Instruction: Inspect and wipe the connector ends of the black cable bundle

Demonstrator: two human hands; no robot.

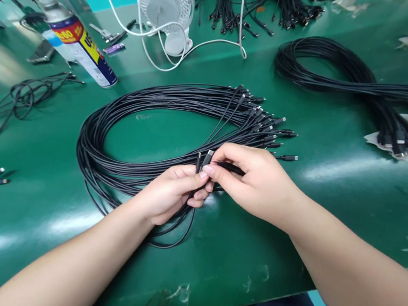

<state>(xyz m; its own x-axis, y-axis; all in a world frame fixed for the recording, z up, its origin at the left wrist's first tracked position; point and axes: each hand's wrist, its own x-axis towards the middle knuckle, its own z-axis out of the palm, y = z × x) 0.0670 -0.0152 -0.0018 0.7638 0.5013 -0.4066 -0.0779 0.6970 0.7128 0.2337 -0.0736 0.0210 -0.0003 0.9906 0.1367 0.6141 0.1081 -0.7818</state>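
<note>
Left grip [173,189] pinches slim metal-tipped plugs [207,158]; black cables [140,168] form an oval.

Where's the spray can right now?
The spray can is at the head view's upper left, left of the white fan and just beyond the large cable coil.

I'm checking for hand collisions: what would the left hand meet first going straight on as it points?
Most likely the right hand, directly ahead of the left hand; they overlap in view, though actual contact is unclear.
</note>
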